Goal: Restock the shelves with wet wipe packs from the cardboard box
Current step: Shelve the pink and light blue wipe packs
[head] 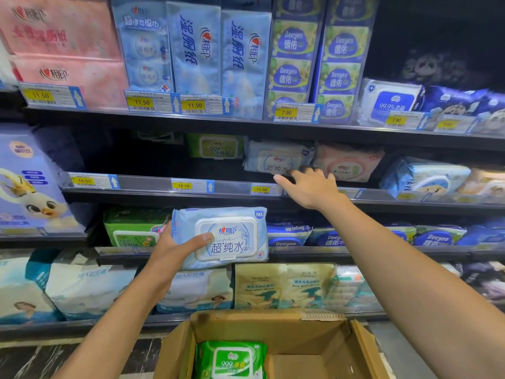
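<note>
My left hand (175,248) grips a light blue wet wipe pack (232,236) by its left end, thumb across the white lid, held in front of the lower shelves. My right hand (308,187) reaches over the second shelf's rail (153,184), fingers stretched out and touching the lower front of a matching blue pack (273,157) that lies on that shelf. The open cardboard box (322,348) stands below between my arms, with a green wet wipe pack (232,361) inside.
On the second shelf a green pack (216,146) lies left of the blue one and a pink pack (347,162) right of it. Dark gaps show left of the green pack. Shelves above and below hold tissue and wipe packs; yellow price tags line the rails.
</note>
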Tool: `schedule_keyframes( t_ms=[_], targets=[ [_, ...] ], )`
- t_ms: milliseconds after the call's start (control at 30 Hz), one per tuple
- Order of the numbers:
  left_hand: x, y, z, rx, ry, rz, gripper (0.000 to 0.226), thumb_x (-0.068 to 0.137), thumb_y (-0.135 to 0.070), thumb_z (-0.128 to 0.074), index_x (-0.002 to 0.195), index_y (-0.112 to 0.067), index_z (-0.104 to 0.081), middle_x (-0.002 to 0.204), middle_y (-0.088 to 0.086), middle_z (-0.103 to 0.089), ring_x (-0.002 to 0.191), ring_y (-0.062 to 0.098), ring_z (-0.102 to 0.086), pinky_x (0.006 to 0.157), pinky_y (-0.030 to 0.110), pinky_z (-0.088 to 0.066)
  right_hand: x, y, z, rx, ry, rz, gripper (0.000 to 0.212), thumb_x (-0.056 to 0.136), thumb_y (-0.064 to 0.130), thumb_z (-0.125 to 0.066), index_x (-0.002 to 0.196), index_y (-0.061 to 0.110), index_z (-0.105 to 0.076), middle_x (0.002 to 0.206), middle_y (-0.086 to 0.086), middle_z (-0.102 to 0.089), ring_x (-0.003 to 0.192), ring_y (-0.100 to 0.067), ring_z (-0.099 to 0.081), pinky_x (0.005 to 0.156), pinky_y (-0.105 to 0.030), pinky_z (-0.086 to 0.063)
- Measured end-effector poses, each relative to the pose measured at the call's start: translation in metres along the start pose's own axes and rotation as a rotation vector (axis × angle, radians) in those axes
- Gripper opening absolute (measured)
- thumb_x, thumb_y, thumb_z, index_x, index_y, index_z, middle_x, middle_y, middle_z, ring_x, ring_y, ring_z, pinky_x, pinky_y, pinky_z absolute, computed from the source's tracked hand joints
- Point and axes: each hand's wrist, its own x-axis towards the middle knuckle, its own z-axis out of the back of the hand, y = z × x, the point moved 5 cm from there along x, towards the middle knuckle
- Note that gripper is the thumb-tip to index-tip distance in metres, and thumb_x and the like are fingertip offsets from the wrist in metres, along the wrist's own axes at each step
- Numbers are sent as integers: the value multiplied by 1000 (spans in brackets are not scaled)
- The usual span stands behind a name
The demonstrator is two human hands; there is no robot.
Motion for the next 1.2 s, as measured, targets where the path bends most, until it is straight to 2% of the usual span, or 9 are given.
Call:
schedule_keyframes(
  t_ms=[167, 333, 433, 667, 733, 833, 1000, 1100, 1200],
  targets=[
    [-11, -8, -13, -9, 20, -17, 92, 54, -53, -95, 136, -32, -58, 125, -4, -74, 117, 20, -69, 104, 45, -52, -61, 1, 13, 190, -395, 280, 48, 101, 58, -42, 131, 28, -64, 130, 5, -62, 123, -19, -55, 104, -45, -43],
    [-24, -24, -42, -62, 53, -77, 87, 57, -46, -91, 135, -29, -57, 124, -5, -74, 115, 17, -71, 100, 41, -53, -123, -7, -27, 873, -24, 213, 80, 81, 82, -51, 143, 31, -56, 121, 14, -69, 109, -10, -67, 103, -43, -51],
    [-26, -43, -62, -74, 78, -145, 84, 58, -43, -89, 134, -27, -58, 126, -3, -73, 117, 17, -69, 100, 37, -53, -135, -9, -33, 988, 93, 231, 71, 79, 73, -65, 137, 33, -59, 122, 12, -72, 108, -8, -70, 102, -44, -54],
    [4, -98, -92, 302, 81, -328, 99, 62, -59, -91, 143, -31, -40, 134, -12, -60, 118, 2, -62, 98, 31, -55, -126, -33, 15, 1064, -130, 262, 42, 92, 37, -75, 131, 28, -63, 122, 11, -73, 112, -6, -68, 100, -38, -56],
    [14, -112, -97, 540, 73, -410, 92, 67, -70, -81, 142, -40, -39, 131, -21, -58, 119, 3, -60, 98, 37, -54, -118, -40, 29, 1055, -193, 295, 41, 92, 29, -76, 130, 30, -62, 123, 16, -71, 114, 1, -65, 97, -29, -53],
    [27, -127, -100, 823, -67, -575, 92, 65, -79, -75, 143, -45, -42, 123, -12, -56, 119, 15, -56, 96, 48, -54, -104, -50, 41, 1023, -309, 325, 54, 84, 23, -84, 131, 33, -60, 123, 20, -68, 118, 0, -61, 97, -25, -49],
    [45, -126, -112, 818, -95, -604, 111, 73, -44, -88, 159, -47, -19, 139, -4, -49, 118, 25, -62, 92, 46, -55, -91, -50, 43, 949, -483, 265, 65, 74, 24, -91, 120, 48, -52, 119, 22, -67, 110, 1, -63, 91, -27, -54],
    [58, -117, -118, 785, -130, -613, 103, 79, -26, -85, 160, -37, -25, 153, -8, -44, 129, 24, -57, 98, 45, -51, -86, -46, 39, 862, -579, 236, 62, 77, 34, -86, 120, 55, -47, 124, 20, -64, 112, -7, -62, 88, -38, -55],
    [66, -106, -121, 734, -156, -594, 96, 82, -21, -84, 159, -35, -28, 160, -12, -40, 134, 21, -53, 107, 46, -48, -77, -46, 27, 831, -617, 191, 58, 81, 37, -81, 128, 44, -49, 128, 19, -62, 114, -9, -61, 88, -40, -54]
  ],
)
